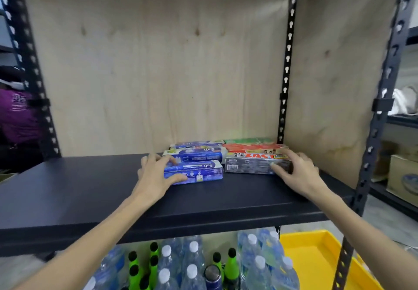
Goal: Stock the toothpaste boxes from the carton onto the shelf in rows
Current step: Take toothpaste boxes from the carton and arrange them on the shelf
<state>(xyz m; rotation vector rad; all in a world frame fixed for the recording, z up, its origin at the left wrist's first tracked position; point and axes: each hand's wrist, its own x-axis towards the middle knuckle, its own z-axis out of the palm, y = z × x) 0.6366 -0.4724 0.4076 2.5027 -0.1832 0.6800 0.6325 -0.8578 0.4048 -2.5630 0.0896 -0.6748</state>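
Reaching into a dark shelf (90, 190) with plywood back and side panels, both bare arms stretched forward. Left hand (156, 174) wrapped around the left end of the front blue box (196, 172), thumb on the near face, fingers curled over the top and far side, so closed on it. Right hand (296, 170) doing the same on the right end of the grey box (251, 165), thumb pressed on the front face, fingers draped over the top edge. Both boxes lying flat on the shelf, long sides facing the camera, nearly touching end to end, printing upside down from here.

Sitting behind them toward the back panel, two neat columns: two more blue boxes (196, 151) in the left one, a red box (253, 147) and then a green box (246, 141) in the right one, each touching its neighbour. Everything bunched toward the right rear corner, left half of the shelf bare.

Down below on the lower level, lots of clear water bottles (192, 265) with white caps, plus a few green bottles (230, 265) with black caps mixed in. Yellow bin (316, 255) poking out at bottom right, just beside the rack's post. No carton anywhere in view, can't tell where it is.
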